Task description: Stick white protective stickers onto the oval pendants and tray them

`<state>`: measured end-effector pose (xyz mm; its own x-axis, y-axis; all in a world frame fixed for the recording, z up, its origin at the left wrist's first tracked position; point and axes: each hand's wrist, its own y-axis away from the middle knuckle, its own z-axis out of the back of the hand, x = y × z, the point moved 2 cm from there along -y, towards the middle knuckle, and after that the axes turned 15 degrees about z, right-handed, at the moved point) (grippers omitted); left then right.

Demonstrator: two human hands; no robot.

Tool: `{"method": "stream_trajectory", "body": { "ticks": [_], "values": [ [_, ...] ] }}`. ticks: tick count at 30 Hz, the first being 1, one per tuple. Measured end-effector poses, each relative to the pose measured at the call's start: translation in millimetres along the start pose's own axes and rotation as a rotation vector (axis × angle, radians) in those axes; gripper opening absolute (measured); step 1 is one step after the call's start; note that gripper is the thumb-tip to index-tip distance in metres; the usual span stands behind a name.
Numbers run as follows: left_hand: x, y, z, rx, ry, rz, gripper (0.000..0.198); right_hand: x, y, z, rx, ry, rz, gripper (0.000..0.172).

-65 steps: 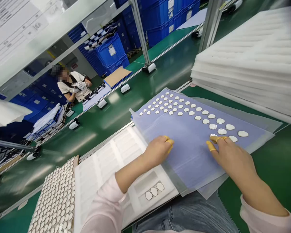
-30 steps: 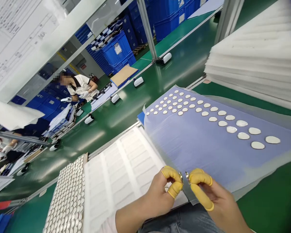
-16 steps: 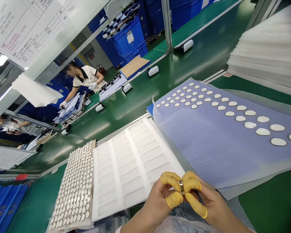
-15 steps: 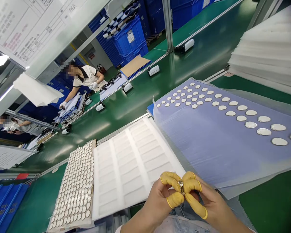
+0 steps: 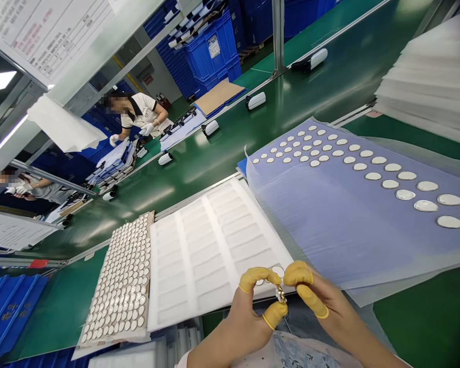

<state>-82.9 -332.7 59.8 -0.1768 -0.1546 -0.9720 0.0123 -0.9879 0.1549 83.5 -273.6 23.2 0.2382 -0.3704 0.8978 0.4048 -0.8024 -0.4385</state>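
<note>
My left hand (image 5: 249,306) pinches a small round part (image 5: 279,295) with a shiny gold and silver rim, held on edge between thumb and index finger. Yellow finger cots cover these fingertips. Just right of it, my right hand (image 5: 314,294), also in yellow cots, has its thumb and bent index finger slightly apart, with nothing visible between them. Behind my fingers, a few white discs (image 5: 278,272) show at the near corner of the white foam tray (image 5: 210,255). My fingers partly cover them.
On the right, a bluish sheet (image 5: 310,220) carries rows of white metal-rimmed discs. Left of the tray stands a board packed with similar discs (image 5: 118,276). White devices (image 5: 256,101) lie along the green conveyor (image 5: 199,153). Foam sheets (image 5: 429,82) are stacked at right. Co-workers (image 5: 140,115) work across the belt.
My right hand's fingers have come off the small part and moved slightly right. The part stays in my left hand, turned a little. White discs behind my hands have come into view.
</note>
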Motion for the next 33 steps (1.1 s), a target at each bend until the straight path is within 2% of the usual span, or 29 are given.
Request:
{"method": "stream_trajectory", "body": {
  "ticks": [2,5,10,13,15,17,19,21,23,27,30,33],
  "values": [
    [-4.0,2.6,2.7,0.007,-0.14,-0.086,0.031,-1.4,-2.6,-5.7,0.09,-0.087,-0.103,0.047],
    [-8.1,2.6,3.7,0.012,-0.271,-0.223,0.038,-0.1,-7.0,-14.3,0.166,-0.173,-0.195,0.056],
    [1.2,3.0,2.5,-0.02,-0.414,-0.362,0.051,-8.2,-3.1,-23.8,0.192,-0.271,-0.254,0.047],
    [9.2,6.0,4.3,-0.096,-0.468,-0.434,0.052,-15.1,2.8,-22.7,0.16,-0.238,-0.225,0.04],
    [12.9,4.7,7.1,-0.142,-0.432,-0.305,0.039,-14.8,3.9,-19.4,0.144,-0.128,-0.151,0.032],
    [15.8,0.4,9.3,-0.101,-0.268,-0.003,0.024,-10.8,3.1,-16.7,0.16,-0.02,-0.086,0.023],
    [16.7,-3.6,8.3,0.026,-0.032,0.293,0.037,-5.8,2.2,-15.3,0.198,0.062,-0.062,0.017],
    [14.6,-6.3,6.6,0.129,0.157,0.45,0.05,-1.2,1.9,-14.7,0.228,0.123,-0.039,0.02],
    [12.4,-8.0,6.4,0.157,0.258,0.496,0.055,2.6,1.8,-13.9,0.243,0.162,0.001,0.029],
    [12.1,-8.0,8.1,0.189,0.399,0.49,0.047,6.5,1.2,-10.6,0.266,0.174,0.05,0.041],
    [12.6,-7.0,9.5,0.219,0.51,0.464,0.043,5.4,2.0,-7.0,0.214,0.055,0.064,0.034],
    [13.2,-5.5,10.4,0.264,0.647,0.477,0.047,0.0,5.1,-4.2,0.094,-0.119,-0.002,0.021]
  ]
}}
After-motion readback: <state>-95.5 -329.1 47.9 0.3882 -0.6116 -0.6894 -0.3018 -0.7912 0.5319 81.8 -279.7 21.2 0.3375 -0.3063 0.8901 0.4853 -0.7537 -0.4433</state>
